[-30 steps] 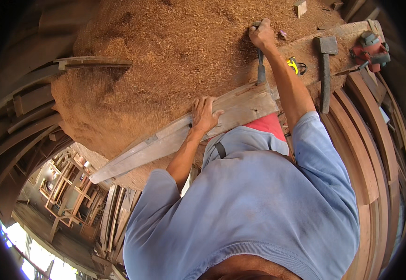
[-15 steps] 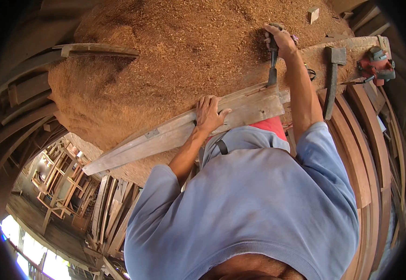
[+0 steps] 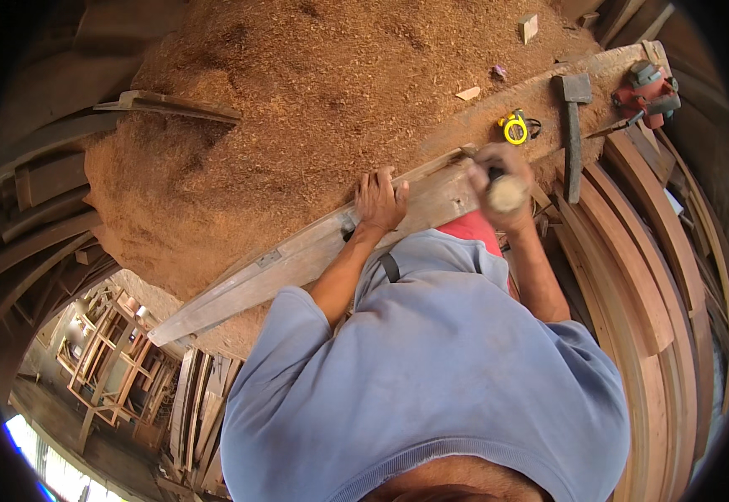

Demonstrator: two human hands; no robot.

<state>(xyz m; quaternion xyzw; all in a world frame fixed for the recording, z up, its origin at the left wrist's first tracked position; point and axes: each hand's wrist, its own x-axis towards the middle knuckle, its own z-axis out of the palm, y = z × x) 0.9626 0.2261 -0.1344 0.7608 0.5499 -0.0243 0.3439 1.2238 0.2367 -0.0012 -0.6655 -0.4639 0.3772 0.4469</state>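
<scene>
A long, tapering pale wooden board (image 3: 297,245) lies slantwise before me, its wide end at the right. My left hand (image 3: 379,203) is on its middle, fingers bent over the far edge and thumb apart, holding it down. A dark spot shows on the board beside the left wrist. At the wide end my right hand (image 3: 505,180), blurred by motion, is wrapped round a chisel (image 3: 508,194). The chisel's pale round butt points up at me; its dark blade is mostly hidden, with part showing beyond the fingers at the board's far edge.
Beyond the board spreads a heap of wood shavings (image 3: 297,100). At the right are a yellow tape measure (image 3: 516,128), a mallet (image 3: 574,88) with a dark block head, and a red power tool (image 3: 646,94). Curved timber pieces (image 3: 632,243) are stacked to my right.
My right hand has drawn the chisel back toward me, from reaching over the shavings to the board's wide end, and turned it butt up. The tape measure has come into sight. The left hand stays put.
</scene>
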